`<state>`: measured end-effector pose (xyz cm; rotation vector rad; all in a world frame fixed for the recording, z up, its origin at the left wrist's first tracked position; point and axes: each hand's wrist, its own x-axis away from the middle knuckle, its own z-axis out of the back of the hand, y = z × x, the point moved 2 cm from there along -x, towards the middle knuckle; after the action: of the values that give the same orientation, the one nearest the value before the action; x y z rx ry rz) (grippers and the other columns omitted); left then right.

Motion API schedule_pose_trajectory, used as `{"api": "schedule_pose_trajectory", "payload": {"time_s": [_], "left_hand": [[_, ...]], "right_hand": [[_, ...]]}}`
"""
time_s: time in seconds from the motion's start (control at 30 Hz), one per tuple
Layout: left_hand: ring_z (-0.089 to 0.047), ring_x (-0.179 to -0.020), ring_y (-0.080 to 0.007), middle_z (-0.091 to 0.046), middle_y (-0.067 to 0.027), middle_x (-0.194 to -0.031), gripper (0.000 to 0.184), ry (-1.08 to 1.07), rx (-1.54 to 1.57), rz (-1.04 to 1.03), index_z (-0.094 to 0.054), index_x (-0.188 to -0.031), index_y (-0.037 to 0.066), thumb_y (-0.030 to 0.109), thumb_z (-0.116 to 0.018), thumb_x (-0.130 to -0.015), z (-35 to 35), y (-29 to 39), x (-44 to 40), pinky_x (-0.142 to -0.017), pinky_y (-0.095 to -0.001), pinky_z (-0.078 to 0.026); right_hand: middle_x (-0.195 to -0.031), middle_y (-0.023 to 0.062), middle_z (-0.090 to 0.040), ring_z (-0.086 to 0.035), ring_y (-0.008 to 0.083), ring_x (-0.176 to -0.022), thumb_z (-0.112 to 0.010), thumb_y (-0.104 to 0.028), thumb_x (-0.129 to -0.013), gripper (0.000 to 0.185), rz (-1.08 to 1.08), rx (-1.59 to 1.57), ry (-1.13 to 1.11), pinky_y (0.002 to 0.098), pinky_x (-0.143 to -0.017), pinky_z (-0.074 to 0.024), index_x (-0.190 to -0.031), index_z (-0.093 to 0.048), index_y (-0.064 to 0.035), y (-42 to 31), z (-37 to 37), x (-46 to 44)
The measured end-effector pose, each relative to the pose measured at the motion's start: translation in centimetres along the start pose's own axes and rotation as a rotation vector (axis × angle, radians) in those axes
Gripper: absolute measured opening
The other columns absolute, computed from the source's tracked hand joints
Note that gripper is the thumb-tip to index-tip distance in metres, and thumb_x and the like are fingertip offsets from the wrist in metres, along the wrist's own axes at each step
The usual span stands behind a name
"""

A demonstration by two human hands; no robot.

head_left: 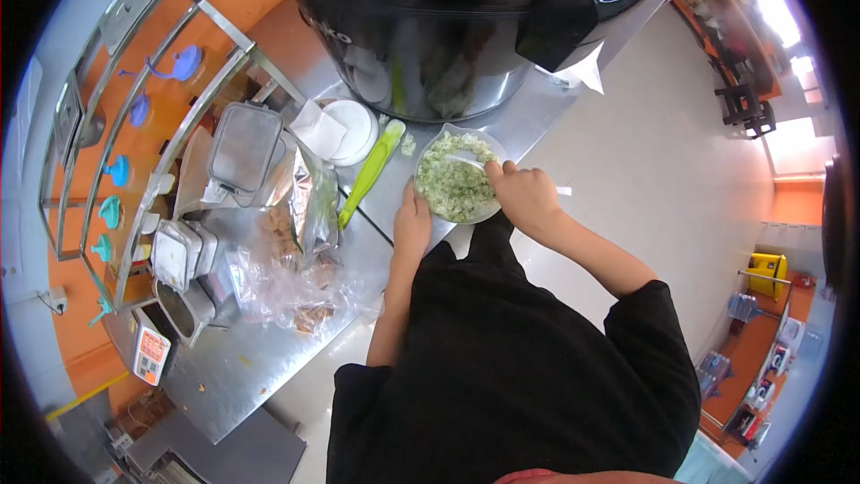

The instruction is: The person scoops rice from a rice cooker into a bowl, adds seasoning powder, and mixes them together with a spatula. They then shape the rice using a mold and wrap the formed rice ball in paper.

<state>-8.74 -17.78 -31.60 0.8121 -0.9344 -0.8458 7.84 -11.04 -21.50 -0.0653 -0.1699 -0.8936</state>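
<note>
In the right hand [527, 199], a spoon [464, 160] is being gripped inside a bowl [491, 141] of chopped greens [448, 186], whose left side is being held by the left hand [412, 218]; beyond the bowl, a black cooker [430, 45] is being seen.

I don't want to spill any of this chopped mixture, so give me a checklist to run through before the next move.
1. Right hand gripping the white utensil: ok, fingers closed around it.
2. Utensil reaching into the chopped mixture: ok.
3. Left hand against the side of the bowl: ok.
4. Bowl fully supported from below: cannot tell; it overlaps the counter's edge in this view and its underside is hidden.
5. Metal counter near the bowl free of scraps: not ok, pale bits lie there.
6. Green implement clear of both hands: ok, it lies apart.
</note>
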Motion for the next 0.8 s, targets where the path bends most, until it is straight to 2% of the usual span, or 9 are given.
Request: {"api": "schedule_pose_trajectory", "payload": {"time_s": [0.1,0.13,0.23,0.27,0.37,0.5,0.6,0.8], "left_hand": [[-0.056,-0.059,-0.0334,-0.056,-0.0184,-0.063,0.036,0.014,0.008,-0.036,-0.045,-0.117,0.006,0.02,-0.033,-0.085,0.3,0.2,0.4,-0.06,-0.0407,-0.043],[-0.056,-0.058,-0.0324,-0.056,-0.0177,-0.062,0.036,0.006,-0.013,-0.044,-0.045,-0.116,0.006,0.019,-0.033,-0.085,0.4,-0.1,0.2,-0.059,-0.0403,-0.043],[-0.056,-0.056,-0.0304,-0.054,-0.0161,-0.059,0.036,-0.014,-0.034,-0.057,-0.046,-0.116,0.007,0.016,-0.034,-0.083,0.7,-0.5,0.0,-0.058,-0.0393,-0.043],[-0.056,-0.056,-0.0302,-0.054,-0.016,-0.059,0.037,-0.014,-0.014,-0.051,-0.045,-0.117,0.007,0.015,-0.034,-0.083,0.8,-0.3,0.1,-0.057,-0.0391,-0.043],[-0.055,-0.056,-0.0302,-0.054,-0.0154,-0.058,0.037,0.001,-0.008,-0.038,-0.045,-0.117,0.007,0.015,-0.034,-0.083,0.7,-0.8,0.6,-0.057,-0.0392,-0.043],[-0.054,-0.053,-0.0275,-0.052,-0.0139,-0.055,0.038,0.054,-0.054,-0.034,-0.044,-0.118,0.005,0.014,-0.034,-0.083,1.1,-2.3,0.6,-0.054,-0.0377,-0.042],[-0.051,-0.049,-0.0228,-0.051,-0.0115,-0.054,0.039,-0.018,0.068,-0.042,-0.044,-0.119,0.004,0.013,-0.035,-0.082,1.7,-1.1,1.0,-0.051,-0.0345,-0.041],[-0.048,-0.048,-0.0177,-0.05,-0.0097,-0.056,0.038,0.004,0.16,-0.021,-0.045,-0.118,0.003,0.011,-0.035,-0.082,2.2,-1.5,0.7,-0.049,-0.0307,-0.04]], "right_hand": [[-0.068,0.0162,-0.059,-0.06,0.0304,-0.058,-0.046,-0.016,-0.081,0.018,-0.018,-0.251,-0.216,0.0419,-0.053,-0.0464,-0.092,-0.04,-0.0027,-2.7,0.6,0.8],[-0.068,0.0208,-0.059,-0.06,0.035,-0.062,-0.041,-0.022,-0.086,0.02,-0.055,-0.329,-0.335,0.0462,-0.057,-0.0454,-0.091,-0.04,-0.0019,-3.7,0.0,0.5],[-0.069,0.0213,-0.059,-0.059,0.0377,-0.065,-0.038,-0.023,-0.087,0.022,-0.146,-0.45,-0.255,0.0478,-0.06,-0.0449,-0.091,-0.039,-0.0017,-3.2,-2.7,-0.6],[-0.078,0.0208,-0.06,-0.06,0.0357,-0.075,-0.039,-0.026,-0.086,0.027,-0.194,-0.441,-0.322,0.0471,-0.066,-0.0457,-0.098,-0.039,-0.0016,-2.4,-2.5,-1.2],[-0.082,0.0211,-0.06,-0.059,0.0358,-0.08,-0.039,-0.025,-0.086,0.026,-0.241,-0.425,-0.341,0.0473,-0.07,-0.044,-0.096,-0.041,-0.002,-0.9,-1.2,-1.4],[-0.082,0.0192,-0.06,-0.06,0.0355,-0.071,-0.042,-0.022,-0.084,0.025,-0.309,-0.408,-0.151,0.0443,-0.062,-0.0464,-0.099,-0.044,-0.002,0.0,1.1,-1.7],[-0.069,0.0163,-0.059,-0.06,0.032,-0.062,-0.046,-0.015,-0.081,0.026,-0.028,-0.274,-0.152,0.0423,-0.051,-0.0463,-0.101,-0.041,-0.0002,-2.3,-4.6,-2.9],[-0.058,0.0028,-0.055,-0.059,0.0168,-0.056,-0.052,-0.015,-0.074,0.037,0.085,0.256,0.018,0.0283,-0.042,-0.0422,-0.105,-0.044,0.0028,-6.6,-2.1,0.4]]}}
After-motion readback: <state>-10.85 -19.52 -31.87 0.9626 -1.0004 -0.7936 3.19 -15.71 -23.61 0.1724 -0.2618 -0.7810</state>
